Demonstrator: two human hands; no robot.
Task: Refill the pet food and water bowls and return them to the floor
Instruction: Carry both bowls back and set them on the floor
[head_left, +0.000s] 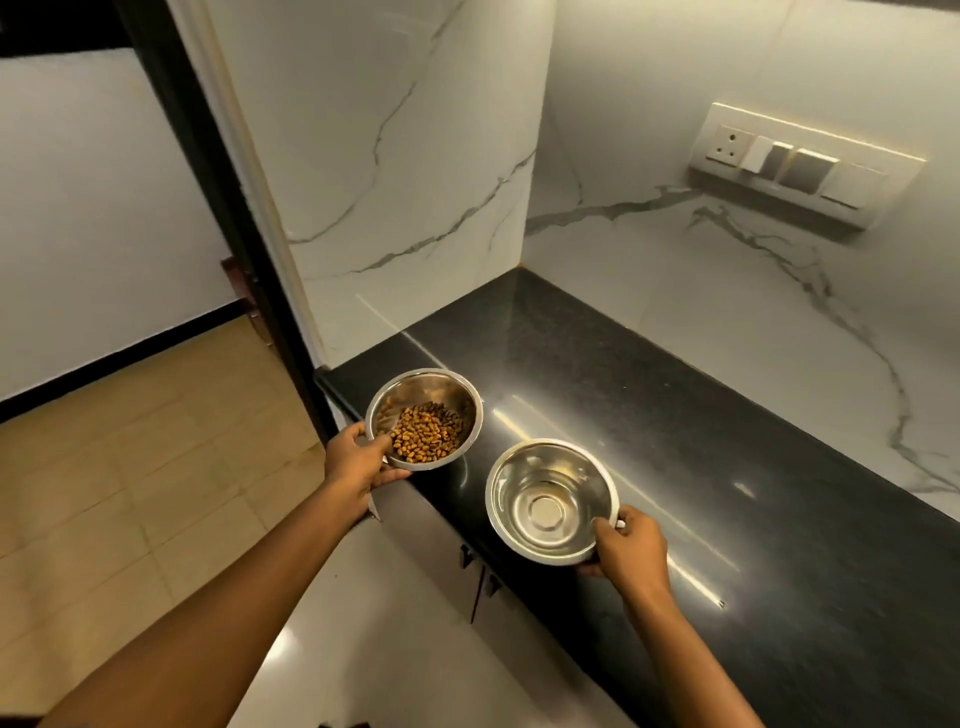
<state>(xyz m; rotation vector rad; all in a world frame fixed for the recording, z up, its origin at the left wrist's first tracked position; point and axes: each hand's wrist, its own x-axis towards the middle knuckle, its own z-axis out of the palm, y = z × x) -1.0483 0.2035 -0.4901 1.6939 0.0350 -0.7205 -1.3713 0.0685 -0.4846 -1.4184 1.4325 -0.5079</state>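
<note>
A steel food bowl (447, 387) holds a heap of brown kibble (427, 432) and sits tilted at the left end of the black counter (649, 395). My left hand (361, 460) grips its near-left rim, thumb inside. A second steel water bowl (551, 501) is at the counter's front edge; whether it holds water is unclear. My right hand (631, 548) pinches its right rim.
White marble walls (415, 156) close the counter's left end and back. A switch and socket panel (800, 163) is on the back wall. White cabinet doors with dark handles (480, 577) lie below the counter. Beige floor tiles (130, 467) spread to the left past a dark door frame (218, 197).
</note>
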